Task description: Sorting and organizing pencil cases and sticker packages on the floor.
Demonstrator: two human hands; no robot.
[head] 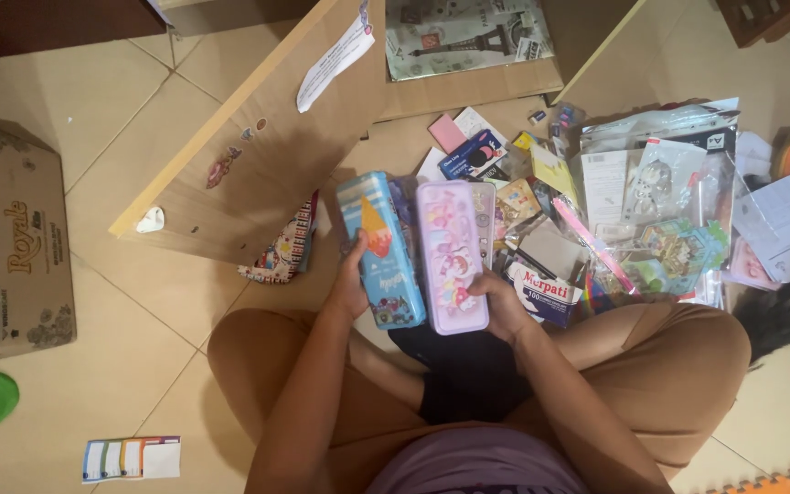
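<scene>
I sit cross-legged on a tiled floor. My left hand [351, 279] grips the left side of a blue pencil case [381, 247] with an ice-cream picture on its lid. My right hand [503, 306] holds the lower right edge of a pink and lilac pencil case [450, 256]. The two cases lie side by side, touching, in front of my knees. A third, clear case [484, 210] peeks out behind the pink one.
A heap of stationery, cards and plastic sleeves [651, 201] spreads to the right. A tilted wooden drawer [258, 146] with stickers lies ahead on the left, a patterned pouch [285, 252] beside it. A cardboard box [11, 238] stands far left. Sticky labels [130, 457] lie near my left knee.
</scene>
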